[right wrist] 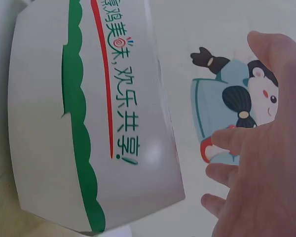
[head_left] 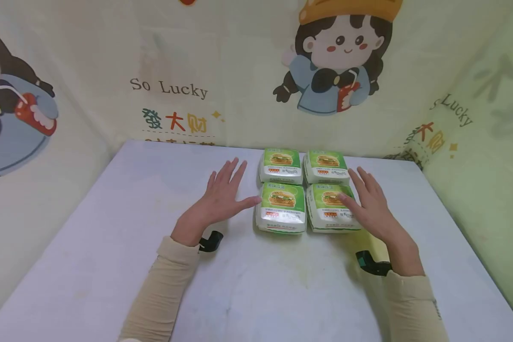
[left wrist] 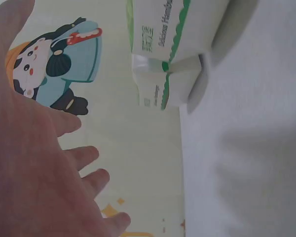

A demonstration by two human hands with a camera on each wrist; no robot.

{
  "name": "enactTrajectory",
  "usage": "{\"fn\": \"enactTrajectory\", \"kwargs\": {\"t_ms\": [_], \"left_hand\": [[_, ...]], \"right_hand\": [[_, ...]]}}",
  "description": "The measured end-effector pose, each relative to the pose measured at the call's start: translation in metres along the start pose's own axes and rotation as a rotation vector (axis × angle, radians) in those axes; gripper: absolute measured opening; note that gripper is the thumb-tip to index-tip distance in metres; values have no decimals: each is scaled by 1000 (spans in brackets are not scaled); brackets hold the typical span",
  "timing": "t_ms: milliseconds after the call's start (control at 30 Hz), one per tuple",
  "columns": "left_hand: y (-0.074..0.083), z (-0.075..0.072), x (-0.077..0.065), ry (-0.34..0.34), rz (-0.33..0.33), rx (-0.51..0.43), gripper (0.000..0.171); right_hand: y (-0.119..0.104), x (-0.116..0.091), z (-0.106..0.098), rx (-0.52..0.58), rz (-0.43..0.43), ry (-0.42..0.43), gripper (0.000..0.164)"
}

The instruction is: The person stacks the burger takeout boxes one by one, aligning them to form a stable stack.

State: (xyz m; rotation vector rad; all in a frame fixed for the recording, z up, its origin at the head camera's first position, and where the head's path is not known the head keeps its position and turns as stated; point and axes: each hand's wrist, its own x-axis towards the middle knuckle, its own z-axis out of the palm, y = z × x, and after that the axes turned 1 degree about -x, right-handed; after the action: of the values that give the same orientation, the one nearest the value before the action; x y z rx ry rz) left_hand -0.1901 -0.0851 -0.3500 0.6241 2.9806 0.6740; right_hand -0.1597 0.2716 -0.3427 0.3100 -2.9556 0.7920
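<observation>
Several hamburger boxes, green and white with a burger picture, stand in two rows on the table: near left [head_left: 281,209], near right [head_left: 330,216], far left [head_left: 281,166] and far right [head_left: 326,166]. My left hand [head_left: 220,197] hovers to the left of them with its fingers spread and holds nothing. Its thumb tip comes close to the near left box; contact cannot be told. On the other side, my right hand [head_left: 374,206] has its fingers extended, and its thumb overlaps the near right box in the head view. The right wrist view shows that box's white front [right wrist: 49,123] beside the hand.
The white table [head_left: 256,294] reaches back to a pale cloth wall [head_left: 248,57] printed with cartoon girls and lettering. Similar cloth hangs at the left and right sides. A black wrist device [head_left: 211,241] sits on the left wrist, another device [head_left: 373,264] on the right.
</observation>
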Motion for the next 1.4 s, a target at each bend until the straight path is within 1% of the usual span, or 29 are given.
{"fn": "enactTrajectory", "kwargs": {"t_ms": [100, 233, 300, 400, 533, 633, 733, 867, 1033, 1200, 1300, 1400], "left_hand": [[1, 5, 1, -5, 38, -81, 96], [4, 9, 1, -26, 104, -258, 93], [6, 11, 0, -41, 122, -343, 92], [8, 17, 1, -68, 142, -412, 94], [10, 26, 5, -95, 156, -420, 95], [10, 30, 7, -90, 170, -413, 96], [10, 33, 7, -90, 180, -385, 99], [11, 38, 7, -113, 180, -348, 103], [11, 41, 7, -120, 162, -318, 104], [9, 42, 6, -125, 144, -307, 105], [8, 44, 6, -127, 150, -321, 107], [8, 45, 7, -128, 167, -356, 108]], "right_hand": [[3, -2, 0, 54, 6, -16, 71], [6, -4, -1, 113, 12, -55, 74], [8, -4, -1, 129, 15, -78, 76], [11, -5, -1, 135, 13, -112, 79], [14, -7, -3, 141, 6, -149, 83], [16, -7, -4, 157, 6, -167, 85], [17, -8, -2, 177, 13, -201, 87], [19, -10, 2, 191, 12, -245, 89], [20, -9, 5, 185, -13, -259, 89], [20, -8, 6, 174, -15, -259, 90], [20, -8, 7, 173, -4, -263, 91], [20, -7, 7, 162, -1, -269, 91]]}}
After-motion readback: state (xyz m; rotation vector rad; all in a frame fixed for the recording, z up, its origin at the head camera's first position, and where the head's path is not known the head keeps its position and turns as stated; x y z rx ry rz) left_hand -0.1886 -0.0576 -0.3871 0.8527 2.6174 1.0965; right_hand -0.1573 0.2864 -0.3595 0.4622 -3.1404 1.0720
